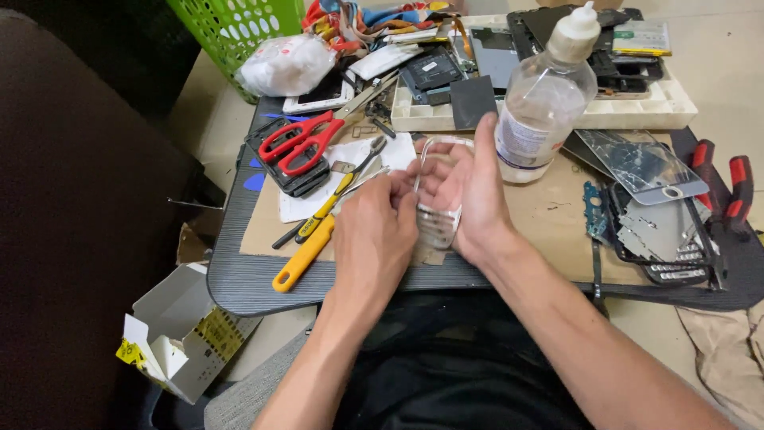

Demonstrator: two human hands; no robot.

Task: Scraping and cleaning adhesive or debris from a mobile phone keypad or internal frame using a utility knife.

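Both my hands hold a small clear plastic phone housing (437, 213) with a silver keypad part at its lower end, over the middle of a small dark work table (239, 279). My left hand (374, 235) grips its left edge with the fingers curled. My right hand (471, 191) cups the right side, thumb on the frame and a finger raised toward a clear plastic bottle (543, 99) with a white nozzle cap just to the right.
Red-handled scissors (298, 142), a yellow-handled tool (305, 253) and tweezers lie left of the hands. A white tray (637, 115) of phone parts stands behind; a cracked screen glass (641, 163), black phone frame and red-handled pliers (720, 191) lie right. A green basket (231, 28) and open carton (179, 330) sit left.
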